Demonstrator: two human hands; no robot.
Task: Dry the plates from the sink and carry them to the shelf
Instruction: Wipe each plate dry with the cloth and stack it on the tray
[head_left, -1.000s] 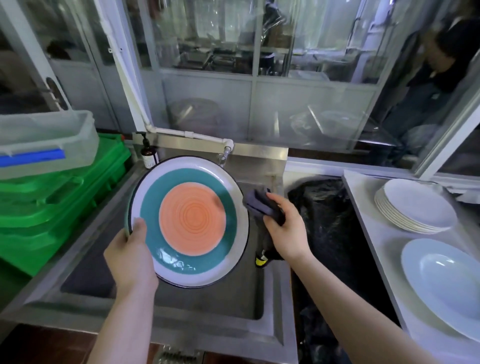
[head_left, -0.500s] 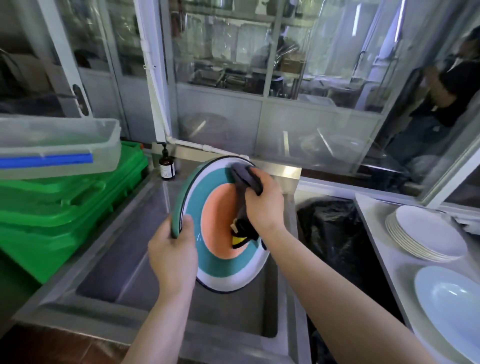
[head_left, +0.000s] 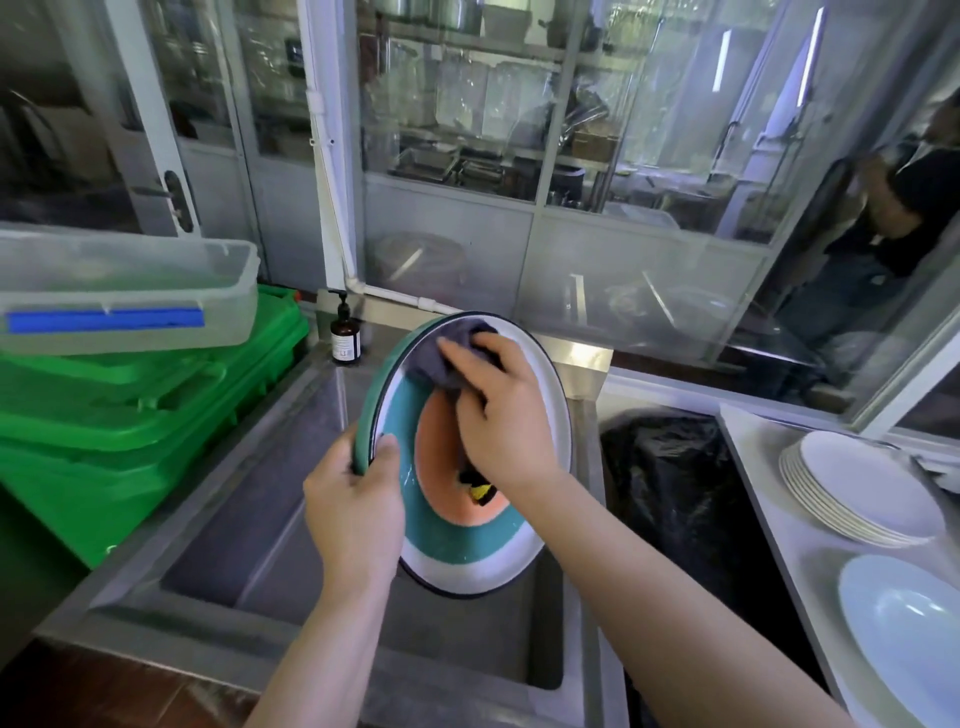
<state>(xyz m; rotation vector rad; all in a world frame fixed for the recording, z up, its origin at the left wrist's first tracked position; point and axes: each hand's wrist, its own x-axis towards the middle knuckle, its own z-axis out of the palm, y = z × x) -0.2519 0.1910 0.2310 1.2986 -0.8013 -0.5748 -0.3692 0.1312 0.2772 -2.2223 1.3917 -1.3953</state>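
Fingers of your left hand (head_left: 353, 512) gripped the round teal, orange and white plate (head_left: 457, 551) above the steel sink (head_left: 291, 566); your right hand (head_left: 498, 410) had pushed its clutched grey cloth (head_left: 441, 358) higher, to the plate's top rim.

Both forearms are bare from the lower frame edge up to the wrists, no sleeve showing. The left hand (head_left: 353, 506) and right hand (head_left: 506, 410) are bare, ungloved, without rings or watch.

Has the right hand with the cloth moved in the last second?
Yes. The right hand went from beside the plate, onto its face, and now presses the cloth at its upper rim.
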